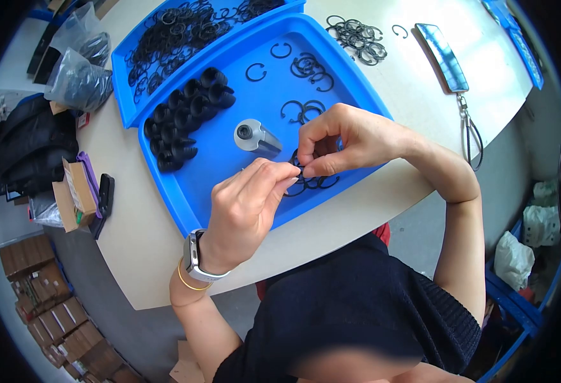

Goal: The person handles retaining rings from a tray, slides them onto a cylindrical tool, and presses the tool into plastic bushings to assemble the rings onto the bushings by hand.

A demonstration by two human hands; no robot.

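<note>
My left hand (245,201) and my right hand (347,143) meet over the front right part of a blue tray (207,185). Thumb and fingers of each are pinched together on a small black snap ring (296,157), mostly hidden by the fingertips. Just below them lie several loose open snap rings (322,183). Behind the right fingers is another small group of rings (303,111). A grey metal cylinder (264,140) with a hole in its end is left of the hands. Farther left, black curved pieces (184,118) sit in packed rows.
A second blue tray (124,96) heaped with black rings adjoins at the back left. More rings (360,39) lie on the white table (408,89), near a phone (443,57) with a strap. An open cardboard box (76,191) is at the left edge.
</note>
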